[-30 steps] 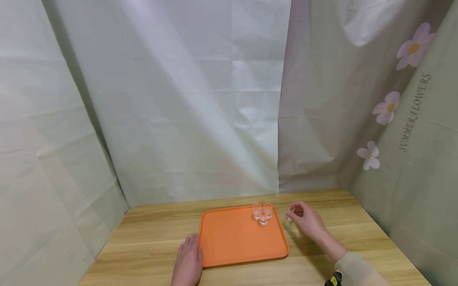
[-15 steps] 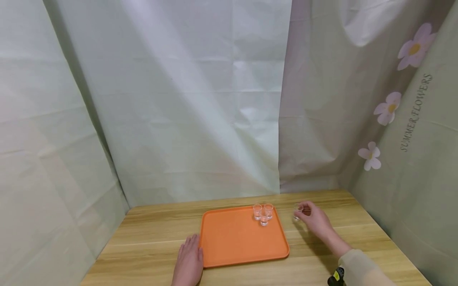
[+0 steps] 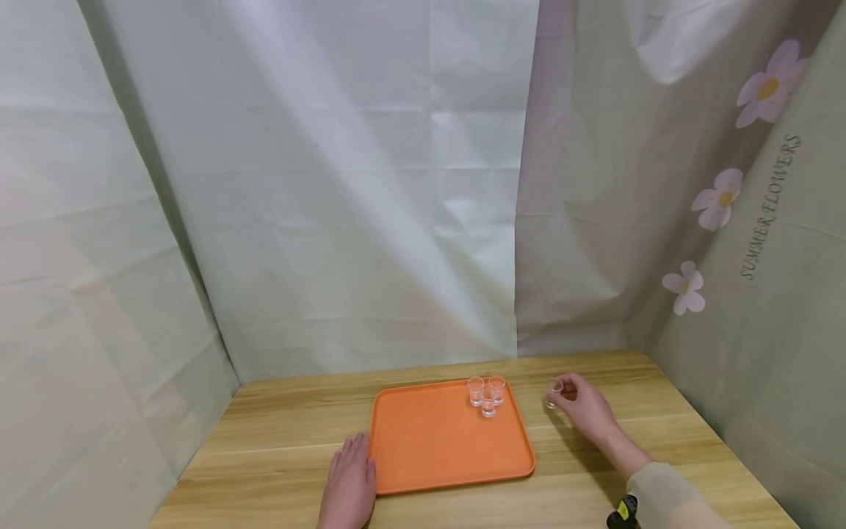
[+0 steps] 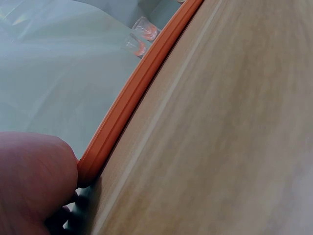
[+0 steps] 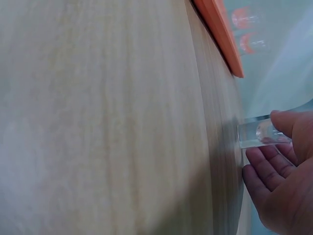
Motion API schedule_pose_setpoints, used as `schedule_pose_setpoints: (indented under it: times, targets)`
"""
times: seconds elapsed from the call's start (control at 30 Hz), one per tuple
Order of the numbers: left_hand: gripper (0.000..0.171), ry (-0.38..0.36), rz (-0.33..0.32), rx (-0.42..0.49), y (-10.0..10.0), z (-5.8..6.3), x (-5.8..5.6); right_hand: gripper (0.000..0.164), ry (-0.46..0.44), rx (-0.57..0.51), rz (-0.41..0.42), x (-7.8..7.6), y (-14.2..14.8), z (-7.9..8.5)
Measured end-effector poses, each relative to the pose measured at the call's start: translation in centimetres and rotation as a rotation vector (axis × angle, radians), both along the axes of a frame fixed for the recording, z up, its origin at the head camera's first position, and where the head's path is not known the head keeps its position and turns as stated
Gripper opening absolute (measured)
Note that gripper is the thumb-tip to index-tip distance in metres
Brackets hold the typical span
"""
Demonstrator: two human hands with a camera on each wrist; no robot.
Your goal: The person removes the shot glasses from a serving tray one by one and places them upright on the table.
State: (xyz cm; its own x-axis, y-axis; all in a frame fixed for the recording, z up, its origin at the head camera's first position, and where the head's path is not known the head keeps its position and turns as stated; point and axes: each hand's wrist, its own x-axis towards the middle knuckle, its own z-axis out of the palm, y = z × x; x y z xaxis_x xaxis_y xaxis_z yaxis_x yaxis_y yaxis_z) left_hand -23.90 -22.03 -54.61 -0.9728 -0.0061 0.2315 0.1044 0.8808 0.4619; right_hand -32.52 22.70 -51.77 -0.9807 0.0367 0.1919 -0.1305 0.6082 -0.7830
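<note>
A: Where is the small clear glass (image 5: pixel 257 133)?

B: In the right hand (image 3: pixel 584 408), pinched by its upper part between thumb and fingers. It lies off the fingertips, leftward, so it is between that hand and the orange tray (image 3: pixel 436 448), apart from the tray's right rim.

A: How does its long axis run?

B: Upright, or very nearly, with the mouth up. The base is on or just above the wooden table (image 3: pixel 264 441); I can't tell which.

A: And the left hand (image 3: pixel 349 481)?

B: Well apart from that glass, at the tray's opposite side. Its fingers are extended and grip nothing, while its thumb side touches the tray's left edge. The right hand is plainly the nearer.

A: What stands on the tray?

B: A cluster of 3 glasses (image 3: pixel 487 406), upright and close together at the far right corner, the corner nearest the pinched glass. I judge that sideways gap, with the cluster just past the rim, to be the relation that matters most.

A: And the room around?

B: The tray lies flat on the table, and pale fabric (image 3: pixel 363 220) hangs behind the far edge.
</note>
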Motion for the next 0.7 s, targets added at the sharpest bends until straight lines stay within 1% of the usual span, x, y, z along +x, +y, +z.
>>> schedule_pose_setpoints:
  times: [0.17,0.33,0.4,0.53,0.63,0.7]
  targets:
    - [0.048,0.019,-0.006,0.004,-0.1,-0.1,0.0,0.037,0.006,0.003,-0.004,0.0,-0.1,-0.1]
    - [0.048,0.045,-0.011,0.007,-0.1,-0.3,0.1,0.04,0.002,-0.007,0.001,0.1,-0.1,-0.3]
    - [0.048,0.05,-0.012,0.007,-0.1,-0.4,0.1,0.044,-0.002,-0.006,0.003,0.1,0.0,-0.2]
    - [0.048,0.047,-0.008,0.005,-0.1,-0.6,0.0,0.058,-0.013,-0.006,0.021,0.2,0.0,0.1]
    - [0.047,0.052,-0.008,0.005,-0.1,-0.4,0.1,0.068,-0.016,-0.006,0.042,0.3,-0.1,0.5]
    - [0.047,0.054,-0.009,0.005,-0.1,-0.2,0.2,0.07,0.007,0.011,0.049,0.4,-0.3,1.0]
